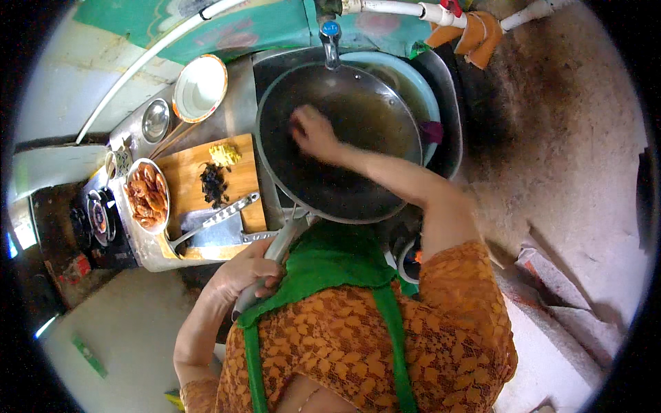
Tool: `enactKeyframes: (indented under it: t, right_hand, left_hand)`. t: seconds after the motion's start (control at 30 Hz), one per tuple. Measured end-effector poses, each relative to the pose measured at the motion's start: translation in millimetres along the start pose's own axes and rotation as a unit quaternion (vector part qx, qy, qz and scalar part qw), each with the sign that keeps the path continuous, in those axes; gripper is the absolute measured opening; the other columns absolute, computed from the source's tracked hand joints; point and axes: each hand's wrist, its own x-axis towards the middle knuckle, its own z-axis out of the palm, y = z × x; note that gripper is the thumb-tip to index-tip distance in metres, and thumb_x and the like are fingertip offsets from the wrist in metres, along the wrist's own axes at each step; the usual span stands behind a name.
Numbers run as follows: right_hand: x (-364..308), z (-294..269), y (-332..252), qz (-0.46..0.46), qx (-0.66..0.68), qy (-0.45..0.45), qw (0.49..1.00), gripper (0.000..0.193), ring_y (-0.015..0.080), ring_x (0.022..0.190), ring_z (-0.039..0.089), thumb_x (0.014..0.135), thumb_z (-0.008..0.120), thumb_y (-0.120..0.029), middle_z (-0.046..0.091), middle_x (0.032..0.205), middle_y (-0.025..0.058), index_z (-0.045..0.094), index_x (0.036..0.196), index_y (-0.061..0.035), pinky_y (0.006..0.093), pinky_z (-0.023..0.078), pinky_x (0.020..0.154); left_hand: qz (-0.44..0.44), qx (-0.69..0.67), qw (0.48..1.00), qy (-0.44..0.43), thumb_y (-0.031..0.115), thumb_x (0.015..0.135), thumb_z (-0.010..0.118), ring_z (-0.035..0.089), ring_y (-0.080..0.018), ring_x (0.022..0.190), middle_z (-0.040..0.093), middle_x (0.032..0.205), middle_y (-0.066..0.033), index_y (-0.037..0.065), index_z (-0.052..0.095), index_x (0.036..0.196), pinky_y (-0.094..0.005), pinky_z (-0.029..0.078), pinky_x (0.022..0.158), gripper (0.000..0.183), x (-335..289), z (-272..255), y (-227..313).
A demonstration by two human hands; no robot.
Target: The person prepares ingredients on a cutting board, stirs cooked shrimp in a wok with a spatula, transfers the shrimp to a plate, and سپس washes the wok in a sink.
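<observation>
A large dark wok (330,193) with some cloudy water inside is held over the sink (451,103), beneath the tap (331,41). My left hand (249,267) is wrapped around its long grey handle (284,237), close to my body. Down inside the wok, near its left wall, is my right hand (315,134). The fingers of that hand are curled and slightly blurred; what they hold, if anything, is hidden. Behind the wok sits a light blue basin (432,96) with water in it, and a purple cloth (432,132) lies at its rim.
Left of the wok, a wooden cutting board (189,179) bears chopped yellow bits (224,155), black pieces (213,184), a cleaver (217,230) and a spatula (220,215). Beside it stand a plate of browned pieces (147,196), a white bowl (200,88) and a metal lid (156,120).
</observation>
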Motion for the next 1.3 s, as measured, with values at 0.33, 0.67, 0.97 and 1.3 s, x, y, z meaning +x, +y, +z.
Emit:
enactKeyframes:
  t: [0.33, 0.67, 0.97, 1.3]
  right_hand:
    - [-73.9, -101.0, 39.4, 0.115, -0.200, -0.203, 0.952, 0.034, 0.0346, 0.091, 0.051, 0.068, 0.063, -0.012, 0.048, 0.098, 0.0168, 0.051, 0.100, -0.0081, 0.0437, 0.046, 0.071]
    - [-7.0, -43.9, 37.0, 0.096, -0.118, -0.068, 0.986, 0.022, 0.0371, 0.086, 0.052, 0.072, 0.059, -0.015, 0.051, 0.096, 0.0178, 0.055, 0.093, -0.0076, 0.0453, 0.045, 0.075]
    - [12.3, -32.8, 20.3, 0.129, -0.146, -0.048, 0.980, 0.019, 0.0362, 0.084, 0.054, 0.072, 0.060, -0.016, 0.053, 0.094, 0.0182, 0.055, 0.088, -0.0065, 0.0466, 0.045, 0.065]
    - [0.5, -26.5, 34.5, 0.116, -0.160, -0.034, 0.980, 0.025, 0.0359, 0.088, 0.052, 0.073, 0.059, -0.015, 0.051, 0.092, 0.0179, 0.053, 0.096, -0.0072, 0.0466, 0.044, 0.068]
  left_hand:
    - [0.008, -0.022, 1.000, -0.010, 0.000, 0.067, 0.048, 0.037, -0.0092, 0.039, 0.040, 0.056, -0.0042, 0.003, 0.040, 0.090, -0.0203, 0.028, 0.030, 0.024, 3.2, -6.5, -8.2]
    - [0.008, -0.029, 0.999, -0.020, 0.000, 0.067, 0.048, 0.036, -0.0087, 0.039, 0.040, 0.056, -0.0038, 0.003, 0.040, 0.089, -0.0203, 0.029, 0.031, 0.024, 2.9, -2.6, -4.2]
    - [0.011, -0.014, 1.000, -0.013, 0.002, 0.068, 0.048, 0.038, -0.0088, 0.041, 0.041, 0.058, -0.0038, 0.004, 0.040, 0.090, -0.0201, 0.028, 0.031, 0.024, 1.3, -3.3, -5.7]
    - [0.023, 0.016, 1.000, -0.011, 0.004, 0.067, 0.051, 0.038, -0.0092, 0.042, 0.042, 0.059, -0.0042, 0.004, 0.042, 0.093, -0.0206, 0.028, 0.032, 0.027, 5.4, -3.8, -10.9]
